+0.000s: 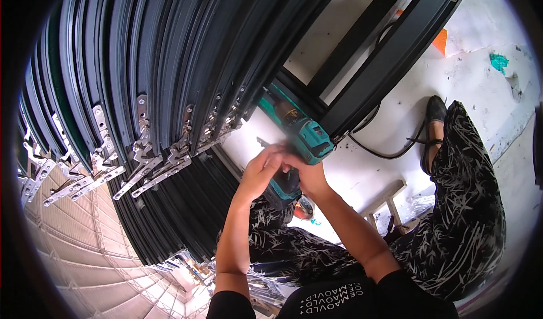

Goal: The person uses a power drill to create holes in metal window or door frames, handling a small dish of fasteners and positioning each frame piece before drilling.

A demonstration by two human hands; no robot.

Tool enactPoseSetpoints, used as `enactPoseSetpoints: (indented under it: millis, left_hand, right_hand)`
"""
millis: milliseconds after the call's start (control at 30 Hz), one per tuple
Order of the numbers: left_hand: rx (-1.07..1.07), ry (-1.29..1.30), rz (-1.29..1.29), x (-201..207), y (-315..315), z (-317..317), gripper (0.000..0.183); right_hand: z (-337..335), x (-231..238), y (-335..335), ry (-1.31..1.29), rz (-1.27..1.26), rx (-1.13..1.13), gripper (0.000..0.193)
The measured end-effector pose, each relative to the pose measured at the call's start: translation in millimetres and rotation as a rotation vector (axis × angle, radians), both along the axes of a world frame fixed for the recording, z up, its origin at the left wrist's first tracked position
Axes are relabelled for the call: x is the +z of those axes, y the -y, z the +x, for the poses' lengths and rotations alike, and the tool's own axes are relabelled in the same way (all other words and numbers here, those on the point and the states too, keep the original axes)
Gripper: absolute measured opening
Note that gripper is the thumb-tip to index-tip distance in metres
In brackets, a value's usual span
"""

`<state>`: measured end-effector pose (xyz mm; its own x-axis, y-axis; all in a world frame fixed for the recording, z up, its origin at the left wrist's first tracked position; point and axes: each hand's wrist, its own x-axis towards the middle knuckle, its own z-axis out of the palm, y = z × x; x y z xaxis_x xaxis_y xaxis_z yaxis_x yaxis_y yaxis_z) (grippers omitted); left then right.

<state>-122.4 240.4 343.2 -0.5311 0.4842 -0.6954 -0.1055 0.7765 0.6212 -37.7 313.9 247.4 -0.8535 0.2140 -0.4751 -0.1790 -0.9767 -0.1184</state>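
Note:
A teal and black cordless drill (314,139) is in front of me, its nose toward the dark metal frame bars and its battery end down toward my lap. My right hand (309,176) is wrapped round its handle. My left hand (263,171) is closed beside the handle, its fingertips close against my right hand. What the left fingers pinch, if anything, is hidden and blurred. The drill's tip is smeared, so I cannot tell whether it touches the black window frame (390,59) beyond it.
Many black profiles (186,47) stand in rows at the left, with silver hinge arms (148,175) jutting from their ends. A black cable (390,156) lies on the pale floor at the right. A small wooden stool (387,199) is between my legs. Green and orange scraps lie farther off.

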Motion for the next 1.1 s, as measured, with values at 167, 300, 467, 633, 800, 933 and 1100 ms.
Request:
enactPoseSetpoints:
  millis: [167,300,467,633,800,933,1100]
  left_hand:
    - [0.007,-0.004,-0.01,-8.0,11.9,0.8,0.047]
    - [0.064,-0.028,-0.022,-3.8,7.7,3.3,0.048]
    - [0.082,-0.05,-0.043,-3.6,9.8,2.2,0.048]
    - [-0.063,-0.193,-0.144,3.0,12.2,0.8,0.042]
    - [0.284,-0.536,-0.327,-15.0,79.2,-9.7,0.051]
    - [0.791,0.032,-0.033,-13.0,74.3,-0.9,0.046]
    - [0.805,0.004,-0.061,-11.7,72.4,-2.0,0.038]
  right_hand:
    - [-5.3,0.0,-3.2,0.004,0.021,0.036,0.027]
    - [-10.8,10.2,-9.1,0.006,0.019,0.031,0.025]
    - [-16.7,14.6,-9.7,0.049,-0.002,0.041,0.02]
    - [-17.1,15.5,-10.6,0.06,-0.003,0.022,0.02]
    - [-19.3,21.3,-12.8,0.028,-0.145,0.036,0.014]
    - [-19.2,15.9,-14.1,-0.008,-0.163,0.005,0.009]
    - [-27.2,6.1,-3.3,-0.025,-0.219,-0.033,0.012]
